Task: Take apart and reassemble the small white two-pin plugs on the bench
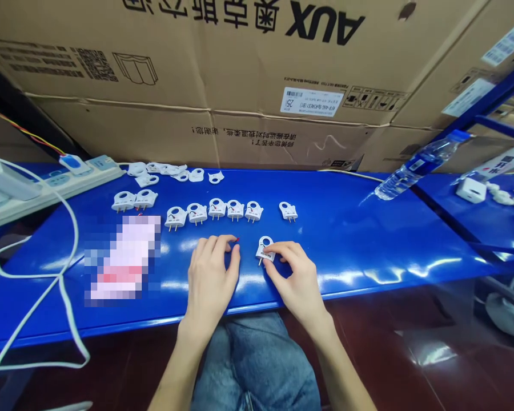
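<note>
My right hand [297,274] grips a white two-pin plug piece [264,242] by its lower right part between thumb and forefinger. A round hole shows at the top of this piece, and its metal pins point down. Just left of it, my left hand [212,277] is curled, thumb and forefinger drawn close together. A tiny red part [237,239] shows at those fingertips; its kind is too small to make out. Beyond both hands, similar plug pieces [217,209] lie in a row, several with small red and dark wires showing. One more plug piece [288,211] lies apart at right.
White ring-shaped covers [180,173] lie at the back of the blue table [346,234]. A power strip [60,185] with white cables is at left, beside a blurred pink item [126,251]. A water bottle [420,165] is at right; large cartons [248,74] stand behind.
</note>
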{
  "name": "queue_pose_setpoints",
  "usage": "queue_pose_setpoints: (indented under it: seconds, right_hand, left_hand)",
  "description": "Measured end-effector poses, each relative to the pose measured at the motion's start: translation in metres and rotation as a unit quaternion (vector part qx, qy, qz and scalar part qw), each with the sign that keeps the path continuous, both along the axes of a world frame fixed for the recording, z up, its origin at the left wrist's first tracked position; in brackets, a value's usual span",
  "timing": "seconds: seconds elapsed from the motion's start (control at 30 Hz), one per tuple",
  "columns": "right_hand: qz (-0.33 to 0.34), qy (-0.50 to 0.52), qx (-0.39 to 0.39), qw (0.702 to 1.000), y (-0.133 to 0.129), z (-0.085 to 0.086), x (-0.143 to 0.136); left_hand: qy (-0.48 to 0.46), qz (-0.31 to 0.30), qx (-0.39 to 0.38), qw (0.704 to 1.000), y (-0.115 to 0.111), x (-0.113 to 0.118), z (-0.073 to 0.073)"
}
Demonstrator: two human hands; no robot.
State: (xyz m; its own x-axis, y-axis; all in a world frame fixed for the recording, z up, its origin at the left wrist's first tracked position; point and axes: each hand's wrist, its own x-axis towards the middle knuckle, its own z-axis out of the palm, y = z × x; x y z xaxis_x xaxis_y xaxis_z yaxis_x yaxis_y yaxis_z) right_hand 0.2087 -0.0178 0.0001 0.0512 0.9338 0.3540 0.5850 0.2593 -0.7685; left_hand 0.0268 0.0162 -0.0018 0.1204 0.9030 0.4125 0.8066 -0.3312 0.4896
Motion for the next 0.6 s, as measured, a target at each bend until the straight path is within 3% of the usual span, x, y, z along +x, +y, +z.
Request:
queue_pose_setpoints:
  seconds: [0.33,0.6]
  right_hand:
    - [-0.008,-0.162,0.0,0.987,0.034,0.011,0.023]
    - [0.036,-0.343,0.018,0.939,0.076,0.021,0.037]
  left_hand:
    - [0.002,0.006,-0.006,1.0,0.0,-0.002,-0.003]
    - [0.002,-0.001,-0.002,1.0,0.0,-0.003,-0.005]
